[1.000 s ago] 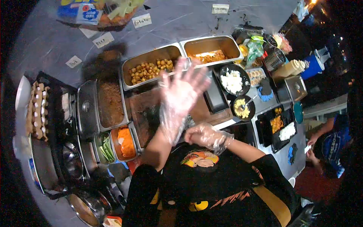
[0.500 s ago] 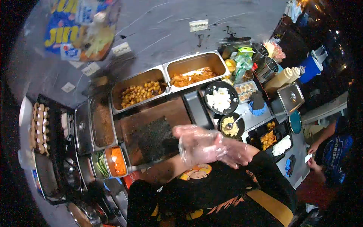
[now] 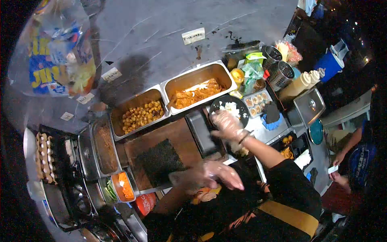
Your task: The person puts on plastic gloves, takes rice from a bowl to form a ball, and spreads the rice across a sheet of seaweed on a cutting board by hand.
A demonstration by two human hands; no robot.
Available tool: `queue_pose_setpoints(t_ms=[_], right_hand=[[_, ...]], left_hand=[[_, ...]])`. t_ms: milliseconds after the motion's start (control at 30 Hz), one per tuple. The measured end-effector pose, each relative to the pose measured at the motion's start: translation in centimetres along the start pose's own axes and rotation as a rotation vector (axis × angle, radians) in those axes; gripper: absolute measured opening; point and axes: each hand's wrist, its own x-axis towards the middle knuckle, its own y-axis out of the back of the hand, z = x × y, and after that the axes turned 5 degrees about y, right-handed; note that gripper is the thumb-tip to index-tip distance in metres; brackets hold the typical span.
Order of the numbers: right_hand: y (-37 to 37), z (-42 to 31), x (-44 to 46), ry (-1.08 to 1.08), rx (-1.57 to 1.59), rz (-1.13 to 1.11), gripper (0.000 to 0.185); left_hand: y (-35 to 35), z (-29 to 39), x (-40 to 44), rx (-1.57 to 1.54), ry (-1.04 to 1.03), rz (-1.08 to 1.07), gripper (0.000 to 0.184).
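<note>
My right hand (image 3: 229,126), in a clear plastic glove, reaches over the near edge of a black bowl (image 3: 245,108) of white rice (image 3: 231,107). Its fingers look spread, somewhat blurred, and nothing shows in them. Lower down, my left hand (image 3: 213,174), also gloved, hovers in front of my shirt with its fingers stretched to the right, holding nothing. To its left a dark green seaweed sheet (image 3: 160,161) lies flat on a brown board (image 3: 135,151). The second bowl, with yellowish food, is mostly hidden beneath my right forearm.
Behind the board stand steel pans of potatoes (image 3: 143,116) and orange-red fish cake (image 3: 197,93). Carrot strips (image 3: 125,186), cucumber strips (image 3: 109,190) and an egg carton (image 3: 46,157) are on the left. Squeeze bottles (image 3: 298,85) stand at right, near another person (image 3: 354,157).
My hands, together half a second ago, have come apart. The right one has moved up and across to the rice bowl; the left stays low by my body. The view has shifted slightly.
</note>
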Motion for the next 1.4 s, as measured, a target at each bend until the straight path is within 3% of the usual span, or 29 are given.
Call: queue_pose_setpoints(t_ms=[33, 67, 100, 167, 200, 300, 333, 433, 500, 567, 600, 633, 700, 767, 833, 900, 967, 1000, 1033, 1100, 1133, 1167, 1200, 1233, 1300, 1333, 1400], right_hand=[[-0.3, 2.8, -1.1, -0.015, -0.120, 0.129, 0.066], [-0.1, 4.5, -0.9, -0.076, -0.253, 0.009, 0.068], [-2.6, 6.8, -0.3, -0.149, -0.293, -0.068, 0.060], [-0.4, 6.8, 1.7, -0.159, -0.166, -0.468, 0.058], [-1.4, 6.9, 2.2, -0.144, -0.160, -0.309, 0.064], [-2.0, 7.8, 2.9, -0.147, -0.165, -0.423, 0.053], [-3.8, 9.1, 3.3, -0.088, -0.178, -0.408, 0.041], [-6.7, 10.8, 3.3, -0.126, -0.114, -0.256, 0.041], [-7.0, 12.2, 3.3, -0.136, -0.082, -0.267, 0.043], [-7.6, 13.8, 2.6, -0.235, 0.400, 0.061, 0.042], [-6.2, 13.3, 2.1, -0.134, 0.414, 0.199, 0.042], [-6.1, 13.3, 2.1, -0.067, 0.619, 0.332, 0.045], [-3.7, 11.3, 0.0, -0.174, 0.627, 0.305, 0.048], [-6.1, 13.5, -1.3, -0.003, 0.482, 0.162, 0.044], [-4.4, 12.1, -2.9, 0.095, 0.022, 0.228, 0.047], [-2.6, 11.0, -2.9, 0.081, -0.049, 0.230, 0.048], [-1.4, 10.7, -2.2, 0.039, -0.066, 0.065, 0.050], [-0.3, 10.5, -1.5, 0.018, -0.040, -0.162, 0.067], [0.3, 9.8, -0.8, 0.015, -0.040, -0.158, 0.067], [1.6, 9.0, 0.4, -0.051, -0.129, -0.416, 0.052], [-2.9, 10.9, 0.5, -0.021, -0.105, -0.263, 0.047], [-3.5, 10.9, 0.9, -0.086, -0.050, -0.344, 0.045], [-3.6, 9.9, 0.9, -0.064, -0.225, -0.401, 0.045], [-4.5, 9.7, 1.4, -0.296, -0.118, -0.411, 0.042], [-1.1, 8.2, 0.4, -0.416, 0.169, -0.309, 0.032], [-4.0, 9.8, 0.4, -0.165, 0.026, -0.278, 0.030], [-6.6, 10.0, 0.0, -0.148, -0.177, -0.220, 0.024]], left_hand=[[0.4, -0.2, -1.5, 0.018, 0.043, 0.123, 0.057], [0.3, -2.5, -3.5, -0.087, 0.033, 0.311, 0.059], [0.2, -3.2, -4.1, -0.094, 0.035, 0.314, 0.059], [0.4, -4.0, -4.5, -0.191, 0.071, 0.607, 0.061], [0.3, -4.1, -4.2, -0.164, 0.092, 0.657, 0.059], [0.2, -4.7, -3.5, -0.150, 0.201, 0.852, 0.057], [0.8, -5.5, -3.9, -0.226, 0.185, 0.839, 0.057], [2.2, -7.1, -4.1, -0.225, 0.182, 0.914, 0.065], [2.6, -7.3, -3.6, -0.254, 0.173, 0.939, 0.067], [2.9, -7.2, -3.0, -0.288, 0.162, 0.968, 0.070], [3.0, -7.2, -2.8, -0.318, 0.184, 0.989, 0.074], [3.1, -7.3, -2.6, -0.351, 0.209, 1.008, 0.079], [4.1, -8.2, -2.7, -0.361, 0.208, 0.997, 0.076], [4.7, -9.1, -2.8, -0.369, 0.214, 0.979, 0.073], [5.2, -9.3, -2.4, -0.381, 0.219, 0.980, 0.073], [5.5, -9.6, -2.2, -0.385, 0.234, 0.990, 0.070], [5.7, -9.7, -2.1, -0.388, 0.246, 1.010, 0.067], [5.7, -9.7, -2.1, -0.380, 0.241, 1.004, 0.064], [5.8, -9.6, -2.1, -0.369, 0.236, 0.998, 0.061], [5.1, -9.2, -2.0, -0.376, 0.268, 1.062, 0.063], [4.9, -9.3, -2.1, -0.385, 0.299, 1.120, 0.066], [5.2, -9.9, -2.8, -0.370, 0.309, 1.084, 0.066], [5.4, -10.9, -4.2, -0.357, 0.209, 1.012, 0.059], [5.4, -11.8, -5.3, -0.352, 0.117, 0.935, 0.053], [4.1, -11.8, -5.8, -0.302, 0.132, 0.963, 0.052], [3.8, -11.6, -6.2, -0.259, 0.122, 1.046, 0.052], [4.0, -11.7, -7.3, -0.319, 0.095, 0.995, 0.053]])
